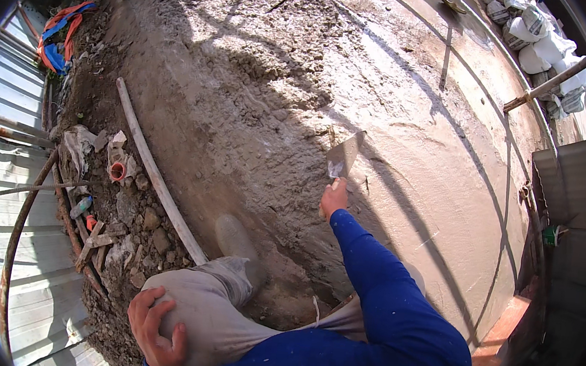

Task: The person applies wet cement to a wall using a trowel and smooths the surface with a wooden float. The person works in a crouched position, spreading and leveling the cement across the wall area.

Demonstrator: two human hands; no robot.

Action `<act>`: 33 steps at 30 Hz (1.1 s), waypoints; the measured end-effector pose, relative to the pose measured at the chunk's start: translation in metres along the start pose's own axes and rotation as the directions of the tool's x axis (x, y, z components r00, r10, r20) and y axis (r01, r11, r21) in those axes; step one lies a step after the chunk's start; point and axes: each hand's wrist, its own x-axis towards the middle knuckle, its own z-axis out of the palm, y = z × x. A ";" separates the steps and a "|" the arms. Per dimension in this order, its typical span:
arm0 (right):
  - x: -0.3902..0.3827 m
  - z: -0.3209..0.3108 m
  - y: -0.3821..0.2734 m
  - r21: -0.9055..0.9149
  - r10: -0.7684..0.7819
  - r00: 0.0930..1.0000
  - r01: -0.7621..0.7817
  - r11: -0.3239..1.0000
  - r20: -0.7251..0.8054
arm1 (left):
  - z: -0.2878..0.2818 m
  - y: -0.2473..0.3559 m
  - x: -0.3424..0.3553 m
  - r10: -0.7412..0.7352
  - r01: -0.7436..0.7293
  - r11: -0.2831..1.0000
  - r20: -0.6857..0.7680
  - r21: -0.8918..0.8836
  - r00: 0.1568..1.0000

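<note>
Grey-brown wet mortar (447,191) spreads ahead, rough toward its far left corner, smoother along its right side, banded by shadow. Right hand (335,197) closed round the handle of a flat, steel-bladed trowel (347,153), which sits near the middle of the mortar, blade pointing away; most of the handle hidden by the fingers, and blade contact with the surface hard to make out. Left hand (157,332) spread, fingers bent over a pale grey trouser knee (221,310); palm hidden, forearm mostly cut off below. Long pale wooden pole (160,170) along the mortar's left edge, lower end running up to the knee. Beyond that edge, brown stony rubble (152,220) holding a red round-mouthed object (118,171), its inside too small to read. Past the mortar's far right corner, bulging white sacks (536,40), partly cut off by the dark rim; contents hidden.
</note>
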 end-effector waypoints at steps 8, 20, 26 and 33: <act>0.042 0.058 -0.059 -0.408 -0.050 0.951 0.178 0.895 0.304 | 0.001 -0.022 0.040 0.028 -0.025 0.998 0.059 -0.058 0.998; -0.041 -0.063 -0.062 -0.670 -0.139 0.818 0.542 0.507 0.557 | 0.014 -0.049 0.115 0.101 -0.089 0.989 0.102 -0.115 0.990; -0.007 -0.040 -0.082 -0.654 -0.220 0.738 0.670 0.352 0.638 | 0.016 -0.057 0.113 0.129 -0.113 0.984 0.115 -0.141 0.985; 0.065 -0.111 -0.059 -0.823 -0.212 0.931 0.361 0.439 0.296 | 0.013 -0.070 0.104 0.125 -0.107 0.981 0.103 -0.160 0.987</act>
